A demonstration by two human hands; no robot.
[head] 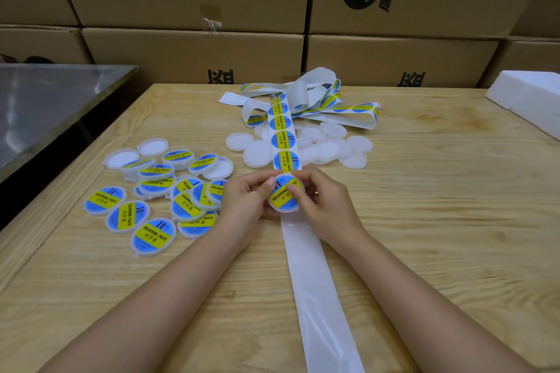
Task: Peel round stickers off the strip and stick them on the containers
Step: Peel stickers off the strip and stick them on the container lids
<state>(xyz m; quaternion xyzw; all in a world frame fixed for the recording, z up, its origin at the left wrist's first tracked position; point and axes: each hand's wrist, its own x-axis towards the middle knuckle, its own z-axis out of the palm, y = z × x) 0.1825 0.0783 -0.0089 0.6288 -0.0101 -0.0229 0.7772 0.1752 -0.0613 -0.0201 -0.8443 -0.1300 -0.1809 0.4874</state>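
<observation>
Sticker (284,194): thin, limp and tacky, so it likely creases. Left hand (245,200) and right hand (327,206) pinch the light, stiff container (285,211) by its rim, mid bench (424,221), thumbs pressing the sticker down.

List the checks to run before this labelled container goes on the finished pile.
1. left hand and right hand both grip the held container: ok.
2. sticker sits on the container's face: ok.
3. Its edges pressed flat all round: cannot tell, thumbs cover parts.
4. next sticker waits on the strip, just beyond the hands: ok.
5. blank containers remain farther back: ok.
6. finished pile lies beside the left hand: ok.
</observation>
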